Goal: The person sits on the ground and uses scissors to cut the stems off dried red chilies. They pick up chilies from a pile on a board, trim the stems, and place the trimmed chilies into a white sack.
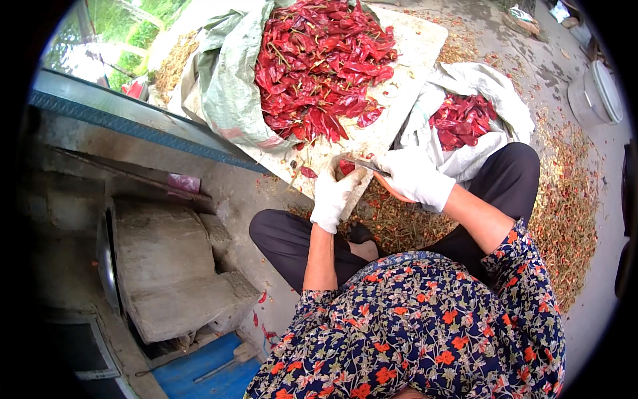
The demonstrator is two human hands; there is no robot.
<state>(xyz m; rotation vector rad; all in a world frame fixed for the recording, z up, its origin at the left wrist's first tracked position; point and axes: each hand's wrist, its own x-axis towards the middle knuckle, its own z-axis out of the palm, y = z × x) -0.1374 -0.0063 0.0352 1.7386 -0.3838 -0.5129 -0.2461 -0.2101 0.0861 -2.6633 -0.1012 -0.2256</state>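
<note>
My left hand, in a white glove, pinches a dried red chili pepper over the near corner of a pale board. In my right hand, also gloved in white, is a pair of scissors with orange handles. Its blades reach across to the chili at my left fingertips; how far they are parted cannot be told. Beyond my hands, a large heap of dried red chilies spills from a greenish woven sack onto the board. Right of the board, a white woven sack holds more chilies.
Stems and chili scraps litter the floor at the right and beneath my legs. A lidded plastic bucket stands far right. At left are a grey concrete block, a blue panel and a blue-edged metal ledge.
</note>
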